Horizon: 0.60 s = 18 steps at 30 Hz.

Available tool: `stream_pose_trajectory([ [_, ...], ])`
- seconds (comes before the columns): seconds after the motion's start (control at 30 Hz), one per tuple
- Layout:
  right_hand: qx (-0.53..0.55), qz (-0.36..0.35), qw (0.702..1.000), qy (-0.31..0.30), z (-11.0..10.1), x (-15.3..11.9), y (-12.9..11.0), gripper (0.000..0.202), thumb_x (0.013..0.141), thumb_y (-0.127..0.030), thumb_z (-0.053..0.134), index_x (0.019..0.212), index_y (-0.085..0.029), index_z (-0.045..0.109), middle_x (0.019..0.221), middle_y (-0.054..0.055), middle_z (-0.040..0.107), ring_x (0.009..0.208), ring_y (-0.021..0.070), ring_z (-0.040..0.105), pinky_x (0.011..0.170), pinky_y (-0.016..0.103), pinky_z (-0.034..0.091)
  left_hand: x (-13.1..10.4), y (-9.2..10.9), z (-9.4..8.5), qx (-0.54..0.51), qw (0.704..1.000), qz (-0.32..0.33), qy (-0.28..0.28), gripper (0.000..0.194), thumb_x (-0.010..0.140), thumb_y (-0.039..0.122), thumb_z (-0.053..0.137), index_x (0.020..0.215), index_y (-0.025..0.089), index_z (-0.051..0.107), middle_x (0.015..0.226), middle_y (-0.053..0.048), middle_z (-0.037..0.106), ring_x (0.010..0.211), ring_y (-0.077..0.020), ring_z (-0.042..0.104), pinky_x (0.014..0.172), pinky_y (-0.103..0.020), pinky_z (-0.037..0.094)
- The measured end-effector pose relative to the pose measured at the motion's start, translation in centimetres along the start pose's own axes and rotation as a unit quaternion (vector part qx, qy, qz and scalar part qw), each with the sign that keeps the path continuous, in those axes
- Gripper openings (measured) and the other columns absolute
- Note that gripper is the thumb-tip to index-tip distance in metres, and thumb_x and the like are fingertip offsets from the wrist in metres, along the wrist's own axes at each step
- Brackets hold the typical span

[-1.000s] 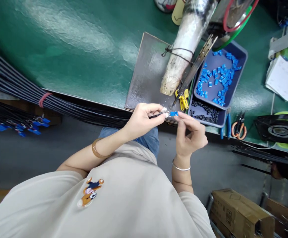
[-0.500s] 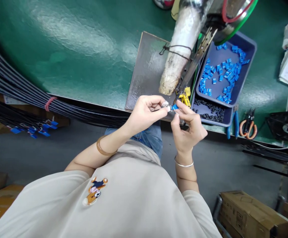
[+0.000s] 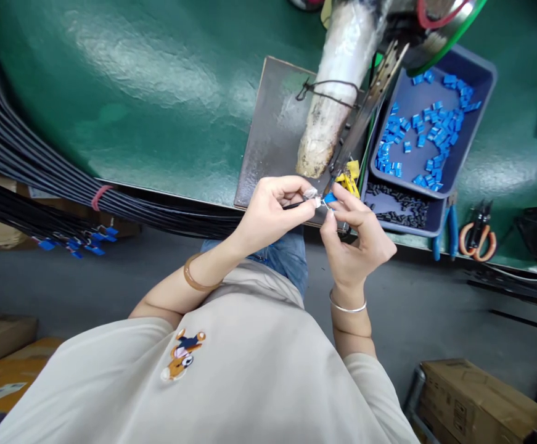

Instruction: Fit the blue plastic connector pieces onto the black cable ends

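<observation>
My left hand (image 3: 277,206) pinches the end of a black cable (image 3: 295,205), with white material showing at its tip. The fingers of my right hand (image 3: 354,225) are closed on a small blue connector (image 3: 330,198), which meets the cable end. A thin pale wire shows beside the connector, near my right thumb. Just beyond my fingertips, a slim dark tool tip comes down next to a yellow clip-like piece (image 3: 349,177). Both hands are at the front edge of a dark board (image 3: 272,129); my fingers hide part of the joint.
A fume hose (image 3: 333,105) wrapped in plastic hangs over the board. On the right stand a bin (image 3: 474,135) of blue connectors, a lower bin (image 3: 434,225) of black parts, pliers (image 3: 452,231) and orange-handled cutters (image 3: 478,237). Bundled black cables (image 3: 46,145) lie to the left.
Both hands keep their grip, with the cable end and connector still together. The whole view has shifted slightly, and my right hand sits a little further right.
</observation>
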State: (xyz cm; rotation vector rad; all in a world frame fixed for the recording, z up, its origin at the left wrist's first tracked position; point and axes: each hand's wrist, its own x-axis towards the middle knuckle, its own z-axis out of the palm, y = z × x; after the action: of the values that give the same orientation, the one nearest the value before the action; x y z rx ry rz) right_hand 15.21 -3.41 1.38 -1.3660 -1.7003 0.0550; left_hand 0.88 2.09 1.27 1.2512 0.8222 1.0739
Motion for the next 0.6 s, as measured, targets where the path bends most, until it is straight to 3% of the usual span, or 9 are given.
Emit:
stream_pose_trajectory([
  [0.2, 0.005, -0.016, 1.000, 0.002, -0.07, -0.06, -0.02, 0.009, 0.085, -0.013, 0.061, 0.085, -0.021, 0.057, 0.113, 0.005, 0.075, 0.084, 0.0163, 0.076, 0.074, 0.028, 0.063, -0.10, -0.01, -0.15, 0.029, 0.999, -0.034, -0.001, 0.013, 0.076, 0.012, 0.064, 0.064, 0.013, 0.058, 0.056, 0.005, 0.042, 0.049, -0.0024, 0.035, 0.046, -0.016, 0.027],
  [0.33, -0.007, -0.006, 1.000, -0.004, -0.04, 0.00, 0.04, 0.007, 0.086, -0.016, 0.061, 0.085, -0.022, 0.058, 0.113, 0.004, 0.075, 0.083, 0.0162, 0.076, 0.073, 0.028, 0.063, -0.17, -0.24, -0.08, 0.031, 0.999, -0.040, 0.009, 0.015, 0.077, 0.015, 0.064, 0.065, 0.014, 0.057, 0.057, 0.004, 0.043, 0.050, -0.0030, 0.036, 0.047, -0.016, 0.028],
  [0.6, -0.017, -0.020, 1.000, -0.013, -0.44, 0.55, -0.36, 0.007, 0.088, -0.016, 0.059, 0.089, -0.023, 0.060, 0.116, 0.003, 0.074, 0.088, 0.0171, 0.076, 0.078, 0.031, 0.064, -0.29, 0.46, 0.10, 0.058, 0.998, -0.019, 0.011, 0.015, 0.079, 0.015, 0.062, 0.066, 0.015, 0.054, 0.057, 0.005, 0.040, 0.051, -0.0040, 0.035, 0.048, -0.019, 0.029],
])
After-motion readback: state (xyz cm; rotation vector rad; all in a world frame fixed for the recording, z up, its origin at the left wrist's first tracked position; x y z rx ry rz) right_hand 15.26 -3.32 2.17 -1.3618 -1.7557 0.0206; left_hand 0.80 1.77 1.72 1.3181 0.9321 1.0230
